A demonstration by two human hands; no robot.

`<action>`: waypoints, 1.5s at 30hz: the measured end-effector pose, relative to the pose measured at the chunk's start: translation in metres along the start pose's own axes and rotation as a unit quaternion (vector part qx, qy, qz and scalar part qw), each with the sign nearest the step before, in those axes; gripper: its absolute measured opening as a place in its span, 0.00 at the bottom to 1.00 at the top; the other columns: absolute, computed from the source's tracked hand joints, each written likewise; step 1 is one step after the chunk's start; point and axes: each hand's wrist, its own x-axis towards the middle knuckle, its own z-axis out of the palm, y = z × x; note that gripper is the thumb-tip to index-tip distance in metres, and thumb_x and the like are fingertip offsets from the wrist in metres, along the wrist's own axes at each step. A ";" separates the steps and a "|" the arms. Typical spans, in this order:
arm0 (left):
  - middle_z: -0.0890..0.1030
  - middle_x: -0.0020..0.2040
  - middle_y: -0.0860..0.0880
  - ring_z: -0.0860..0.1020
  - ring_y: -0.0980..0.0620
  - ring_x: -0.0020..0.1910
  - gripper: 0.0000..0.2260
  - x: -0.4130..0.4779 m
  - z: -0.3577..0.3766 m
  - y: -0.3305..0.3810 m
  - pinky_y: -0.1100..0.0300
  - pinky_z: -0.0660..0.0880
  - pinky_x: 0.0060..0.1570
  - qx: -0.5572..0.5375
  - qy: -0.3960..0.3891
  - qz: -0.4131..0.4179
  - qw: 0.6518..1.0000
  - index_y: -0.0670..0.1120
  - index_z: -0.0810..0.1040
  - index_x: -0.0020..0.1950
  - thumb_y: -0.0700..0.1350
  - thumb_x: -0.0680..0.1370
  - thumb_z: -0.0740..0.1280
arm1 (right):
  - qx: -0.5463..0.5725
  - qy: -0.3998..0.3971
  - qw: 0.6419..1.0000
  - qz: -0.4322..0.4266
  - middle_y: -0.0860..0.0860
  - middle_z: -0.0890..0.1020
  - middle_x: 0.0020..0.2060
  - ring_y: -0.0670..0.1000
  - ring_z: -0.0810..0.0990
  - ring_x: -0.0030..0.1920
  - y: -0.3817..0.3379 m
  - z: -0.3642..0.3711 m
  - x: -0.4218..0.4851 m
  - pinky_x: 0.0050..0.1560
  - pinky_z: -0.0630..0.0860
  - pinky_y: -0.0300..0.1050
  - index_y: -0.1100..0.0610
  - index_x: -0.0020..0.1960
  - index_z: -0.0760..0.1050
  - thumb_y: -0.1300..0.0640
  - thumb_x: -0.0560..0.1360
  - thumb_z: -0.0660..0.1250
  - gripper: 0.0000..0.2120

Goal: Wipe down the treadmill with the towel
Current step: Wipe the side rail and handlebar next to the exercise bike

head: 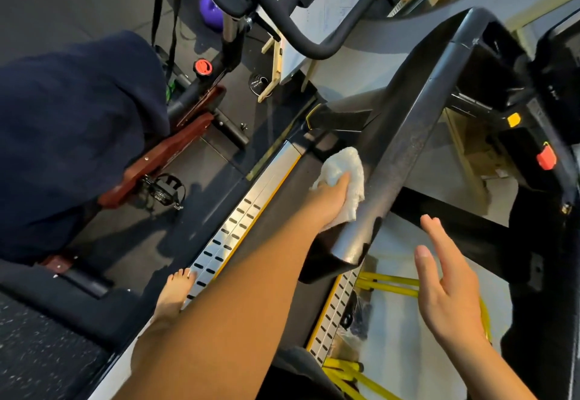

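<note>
Gripping the towel (340, 164) with our left hand (329, 201) here: fingers curled round the bunched-up white cloth, which sits pressed against the left side of the handrail (405, 148), a bit up from its rounded lower end. That's all on the treadmill (285, 208), and from the head view the rail runs diagonally up towards the console, with plenty of bare rail above the towel.

Our right hand (452, 293) is on the other side of the rail, fingers straight and spread, holding nothing and touching nothing, with a clear gap between it and the rail's edge.

Down left of our arm is the silver side strip (251, 211) with its yellow edge line, and our bare foot (174, 293) sits right at its outer edge, toes touching it. Further left there's an exercise bike (188, 135), close to the treadmill with a narrow bit of dark floor between. Some yellow bars (392, 283) lie under our right hand.
</note>
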 end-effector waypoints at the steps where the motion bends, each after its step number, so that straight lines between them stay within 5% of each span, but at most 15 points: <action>1: 0.67 0.74 0.44 0.70 0.43 0.67 0.37 -0.002 0.001 -0.001 0.51 0.67 0.59 0.003 0.005 -0.002 1.000 0.50 0.57 0.79 0.71 0.77 0.49 | 0.000 -0.002 1.000 -0.001 0.40 0.62 0.72 0.35 0.56 0.72 0.000 0.001 0.001 0.66 0.53 0.32 0.47 0.75 0.62 0.43 0.78 0.52 0.26; 4: 0.59 0.78 0.40 0.61 0.37 0.73 0.39 -0.023 0.021 -0.004 0.40 0.62 0.70 0.145 0.057 0.075 0.985 0.50 0.51 0.80 0.70 0.76 0.52 | 0.008 -0.017 1.000 0.004 0.41 0.62 0.73 0.36 0.56 0.72 0.002 0.005 0.002 0.66 0.53 0.29 0.45 0.75 0.62 0.41 0.78 0.51 0.26; 7: 0.46 0.79 0.35 0.48 0.34 0.77 0.41 -0.053 0.044 -0.004 0.40 0.50 0.75 0.277 0.115 0.181 0.937 0.46 0.41 0.80 0.63 0.79 0.59 | 0.017 -0.025 1.000 -0.001 0.40 0.63 0.73 0.38 0.58 0.73 0.000 0.011 0.007 0.64 0.52 0.25 0.43 0.74 0.62 0.40 0.78 0.50 0.25; 13: 0.56 0.78 0.39 0.59 0.35 0.75 0.41 -0.003 0.026 0.026 0.41 0.60 0.70 0.207 0.078 0.171 0.960 0.48 0.48 0.80 0.68 0.77 0.59 | 0.050 0.033 0.998 -0.014 0.43 0.66 0.71 0.39 0.62 0.72 -0.004 0.000 0.023 0.66 0.55 0.22 0.51 0.74 0.65 0.43 0.79 0.51 0.26; 16: 0.56 0.78 0.40 0.61 0.35 0.73 0.40 -0.006 0.028 0.027 0.41 0.63 0.68 0.225 0.083 0.188 0.952 0.48 0.49 0.80 0.69 0.77 0.57 | 0.069 0.040 0.997 -0.002 0.44 0.69 0.71 0.42 0.67 0.70 0.007 -0.003 0.019 0.70 0.62 0.35 0.50 0.74 0.65 0.45 0.80 0.51 0.24; 19: 0.51 0.79 0.37 0.59 0.34 0.73 0.41 -0.031 0.041 0.005 0.40 0.62 0.68 0.336 0.137 0.223 0.905 0.48 0.43 0.80 0.67 0.78 0.57 | 0.079 0.017 0.997 0.017 0.44 0.70 0.71 0.45 0.69 0.70 0.021 0.000 0.010 0.70 0.67 0.52 0.46 0.74 0.63 0.42 0.80 0.50 0.24; 23: 0.42 0.79 0.35 0.52 0.31 0.75 0.44 -0.046 0.055 -0.008 0.38 0.57 0.72 0.422 0.164 0.263 0.852 0.48 0.34 0.79 0.60 0.78 0.63 | 0.021 0.005 0.998 -0.055 0.45 0.66 0.72 0.40 0.62 0.73 0.019 0.005 0.013 0.71 0.58 0.33 0.50 0.74 0.63 0.47 0.81 0.51 0.23; 27: 0.36 0.79 0.38 0.45 0.33 0.77 0.43 -0.046 0.052 0.009 0.40 0.52 0.76 0.461 0.142 0.257 0.837 0.51 0.33 0.79 0.50 0.79 0.65 | 0.004 -0.053 0.987 -0.152 0.50 0.64 0.75 0.46 0.58 0.76 0.009 0.019 0.038 0.75 0.58 0.46 0.54 0.75 0.63 0.50 0.83 0.50 0.22; 30: 0.33 0.78 0.41 0.42 0.36 0.79 0.40 -0.053 0.053 0.007 0.43 0.49 0.77 0.403 0.148 0.265 0.863 0.51 0.36 0.80 0.47 0.81 0.64 | 0.059 -0.067 0.989 -0.119 0.48 0.57 0.77 0.44 0.52 0.77 0.002 0.037 0.054 0.77 0.53 0.51 0.53 0.77 0.57 0.50 0.84 0.47 0.23; 33: 0.30 0.78 0.42 0.35 0.40 0.78 0.42 -0.066 0.053 -0.023 0.46 0.41 0.77 0.412 0.164 0.315 0.839 0.47 0.33 0.79 0.52 0.80 0.63 | 0.058 -0.068 0.993 -0.073 0.47 0.53 0.78 0.41 0.47 0.77 0.000 0.043 0.051 0.77 0.48 0.46 0.49 0.77 0.57 0.45 0.83 0.45 0.24; 36: 0.30 0.78 0.43 0.31 0.45 0.77 0.40 -0.082 0.041 -0.053 0.52 0.36 0.75 0.382 0.119 0.324 0.857 0.48 0.32 0.79 0.50 0.81 0.60 | 0.052 -0.088 0.993 -0.057 0.48 0.48 0.78 0.35 0.43 0.75 -0.005 0.046 0.028 0.71 0.44 0.27 0.50 0.77 0.58 0.42 0.82 0.45 0.26; 39: 0.32 0.79 0.45 0.33 0.47 0.78 0.40 -0.077 0.030 -0.047 0.50 0.41 0.77 0.375 0.085 0.321 0.865 0.50 0.35 0.80 0.48 0.80 0.63 | 0.040 -0.102 0.992 -0.065 0.53 0.48 0.78 0.25 0.49 0.69 -0.007 0.047 0.028 0.61 0.49 0.18 0.47 0.77 0.59 0.44 0.82 0.50 0.24; 41: 0.35 0.80 0.46 0.37 0.45 0.79 0.40 -0.064 0.027 -0.027 0.47 0.47 0.77 0.359 0.064 0.331 0.870 0.51 0.41 0.81 0.48 0.78 0.66 | 0.020 -0.084 0.995 -0.056 0.55 0.51 0.78 0.35 0.74 0.59 -0.009 0.044 0.046 0.60 0.62 0.28 0.46 0.75 0.62 0.45 0.82 0.53 0.22; 43: 0.43 0.81 0.47 0.48 0.44 0.80 0.34 -0.049 0.017 -0.006 0.45 0.58 0.74 0.319 0.041 0.352 0.879 0.50 0.55 0.78 0.49 0.76 0.68 | 0.026 -0.053 0.998 -0.025 0.54 0.55 0.78 0.34 0.76 0.42 -0.010 0.040 0.062 0.55 0.68 0.35 0.47 0.73 0.67 0.47 0.81 0.58 0.21; 45: 0.56 0.80 0.48 0.63 0.46 0.75 0.23 -0.038 0.003 0.006 0.47 0.66 0.70 0.237 0.030 0.368 0.899 0.50 0.69 0.70 0.47 0.75 0.69 | 0.046 -0.021 0.999 0.002 0.55 0.59 0.76 0.32 0.74 0.50 -0.011 0.040 0.069 0.59 0.70 0.37 0.50 0.69 0.72 0.47 0.79 0.63 0.20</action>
